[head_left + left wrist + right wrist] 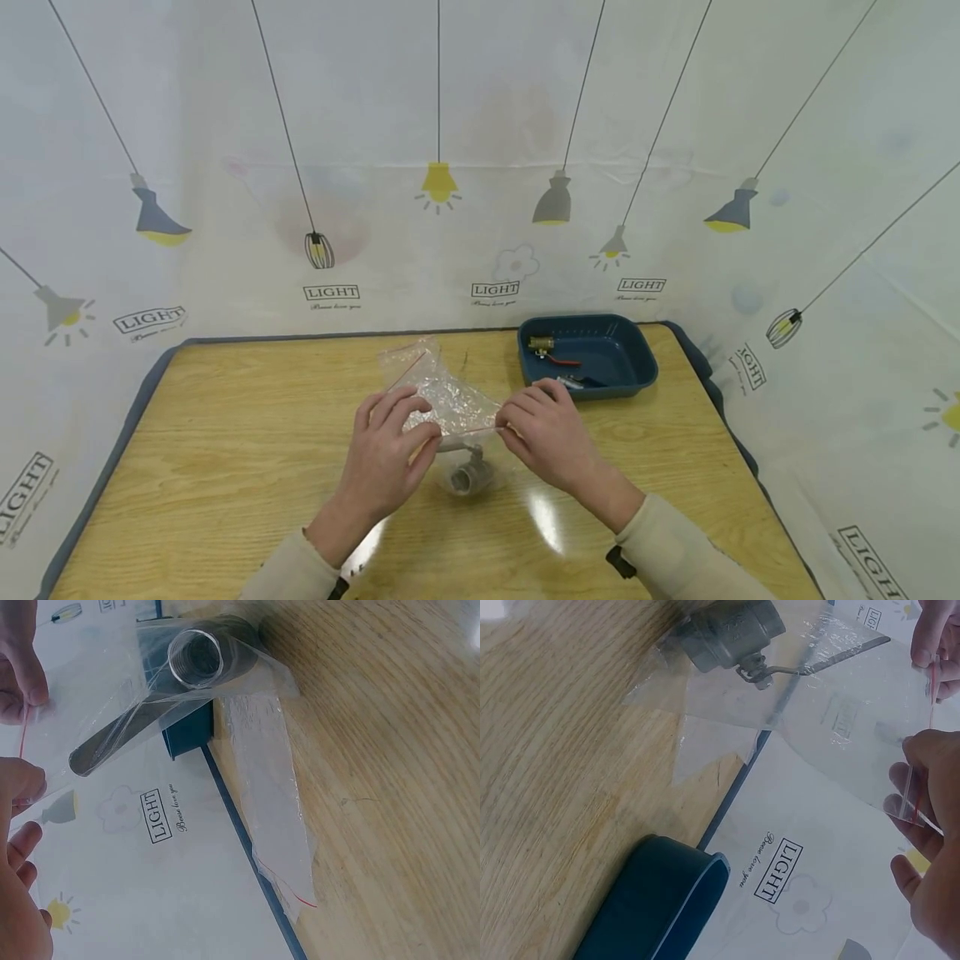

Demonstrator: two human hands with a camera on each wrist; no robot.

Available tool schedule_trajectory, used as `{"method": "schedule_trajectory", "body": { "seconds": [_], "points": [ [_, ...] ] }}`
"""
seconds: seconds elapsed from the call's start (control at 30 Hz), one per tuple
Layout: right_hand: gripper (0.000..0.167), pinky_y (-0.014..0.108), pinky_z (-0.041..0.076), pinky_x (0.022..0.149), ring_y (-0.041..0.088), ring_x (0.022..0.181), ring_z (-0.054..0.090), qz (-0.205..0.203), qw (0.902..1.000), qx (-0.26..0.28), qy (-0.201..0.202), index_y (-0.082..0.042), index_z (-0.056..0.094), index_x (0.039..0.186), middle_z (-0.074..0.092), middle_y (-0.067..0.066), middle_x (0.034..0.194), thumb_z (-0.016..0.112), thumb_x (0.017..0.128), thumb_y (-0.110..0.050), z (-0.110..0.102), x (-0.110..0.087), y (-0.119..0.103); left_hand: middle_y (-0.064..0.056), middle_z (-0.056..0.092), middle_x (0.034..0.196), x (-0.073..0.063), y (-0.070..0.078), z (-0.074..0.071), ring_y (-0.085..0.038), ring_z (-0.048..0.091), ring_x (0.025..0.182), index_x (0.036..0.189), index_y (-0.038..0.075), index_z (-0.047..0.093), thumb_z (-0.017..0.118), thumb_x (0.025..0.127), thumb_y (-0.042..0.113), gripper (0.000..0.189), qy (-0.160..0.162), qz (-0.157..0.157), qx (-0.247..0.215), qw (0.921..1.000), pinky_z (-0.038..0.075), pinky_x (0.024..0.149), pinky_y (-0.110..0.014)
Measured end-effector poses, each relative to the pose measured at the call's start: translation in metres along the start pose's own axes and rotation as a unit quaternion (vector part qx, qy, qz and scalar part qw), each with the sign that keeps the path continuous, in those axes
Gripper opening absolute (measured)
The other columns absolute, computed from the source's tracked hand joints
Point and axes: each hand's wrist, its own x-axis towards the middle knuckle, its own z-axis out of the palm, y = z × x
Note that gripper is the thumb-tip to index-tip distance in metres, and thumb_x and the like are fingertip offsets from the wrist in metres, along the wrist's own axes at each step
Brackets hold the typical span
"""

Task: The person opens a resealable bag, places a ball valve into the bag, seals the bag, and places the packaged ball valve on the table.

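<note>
My left hand (390,446) and right hand (551,437) pinch the red-striped zip edge of a clear zip bag (840,735) between thumb and fingers, one hand at each side. Inside the bag hangs a grey metal ball valve (471,477) with a long lever handle (112,742). Its threaded opening (196,658) faces the left wrist camera. The valve sits at the bottom of the bag, below both hands. Behind it, more clear plastic bags (262,765) with a red stripe lie on the table.
At the back right of the wooden table (247,417) stands a dark blue tray (647,382). In it lie a brass valve (542,342) with a red handle and a small item too unclear to name. A white curtain printed with lamps (480,100) surrounds the table.
</note>
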Motion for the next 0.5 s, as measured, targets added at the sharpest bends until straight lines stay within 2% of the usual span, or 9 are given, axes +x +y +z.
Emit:
{"method": "schedule_trajectory", "body": {
  "seconds": [0.5],
  "points": [
    [0.01, 0.039, 0.043, 0.095, 0.013, 0.092, 0.064, 0.005, 0.9998, 0.003, -0.017, -0.023, 0.066, 0.083, 0.068, -0.009, 0.087, 0.076, 0.082, -0.026, -0.0005, 0.0014, 0.0026, -0.001, 0.064, 0.107, -0.0012, -0.0022, 0.0006, -0.028, 0.054, 0.119, 0.078, 0.021, 0.069, 0.069, 0.083, 0.026, 0.007, 0.006, -0.001, -0.002, 1.0, 0.035, 0.101, -0.049]
  ]
}}
